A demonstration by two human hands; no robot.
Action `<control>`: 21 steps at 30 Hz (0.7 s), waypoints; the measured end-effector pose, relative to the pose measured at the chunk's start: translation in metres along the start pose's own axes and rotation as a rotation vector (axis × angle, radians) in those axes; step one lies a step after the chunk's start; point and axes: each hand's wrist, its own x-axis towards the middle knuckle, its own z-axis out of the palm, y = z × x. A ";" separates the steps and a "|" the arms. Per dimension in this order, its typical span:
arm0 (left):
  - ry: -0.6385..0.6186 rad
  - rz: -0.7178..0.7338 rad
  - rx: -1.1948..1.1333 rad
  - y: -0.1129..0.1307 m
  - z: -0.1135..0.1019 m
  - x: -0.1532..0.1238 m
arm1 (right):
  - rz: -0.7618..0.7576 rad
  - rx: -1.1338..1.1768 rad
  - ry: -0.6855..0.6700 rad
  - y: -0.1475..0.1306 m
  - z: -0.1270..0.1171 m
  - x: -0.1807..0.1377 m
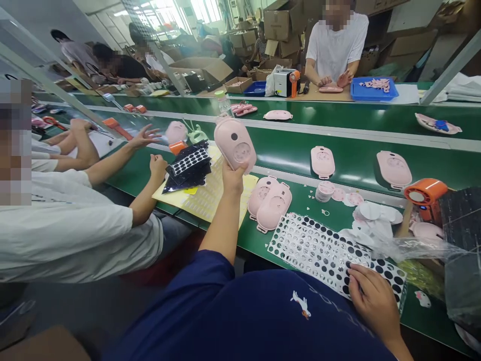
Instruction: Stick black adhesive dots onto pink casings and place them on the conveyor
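Note:
My left hand (233, 179) grips a pink plastic shell (233, 138) and holds it up above the bench. On the shell are a black dot and a round, patterned window. My right hand (374, 298) rests on a white sheet of round black stickers (300, 245), thumb and fingertips slightly apart over the dots. Many spots on that sheet are bare. Just beyond its left end, two overlapping pink shells (276, 203) lie on the green bench.
More pink shells (322, 162) lie on the green line (353, 165). An orange handheld fan (426, 198) stands at right, near white round liners (376, 215). A co-worker's arm (150, 195) is at left, beside black sticker sheets (190, 163). Opposite, another person works near a blue tray (355, 93).

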 end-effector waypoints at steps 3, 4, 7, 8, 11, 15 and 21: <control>-0.054 -0.117 -0.078 -0.002 0.010 -0.013 | -0.011 0.000 -0.006 0.001 0.000 0.000; -0.057 -0.180 -0.101 -0.003 0.012 -0.016 | -0.013 0.000 -0.010 0.001 0.000 0.000; -0.025 -0.376 -0.108 -0.010 0.019 -0.008 | -0.015 -0.008 -0.016 0.000 -0.001 0.000; -0.004 -0.434 -0.077 -0.013 0.022 -0.001 | -0.013 -0.012 -0.021 0.000 -0.002 0.000; 0.014 -0.593 0.059 -0.023 0.034 0.029 | 0.001 -0.017 -0.026 -0.003 -0.002 0.000; -0.042 -0.720 0.191 -0.041 0.060 0.064 | 0.021 -0.028 0.005 -0.005 -0.002 0.000; -0.189 -0.716 0.461 -0.054 0.094 0.070 | 0.023 -0.048 0.067 -0.002 0.002 -0.008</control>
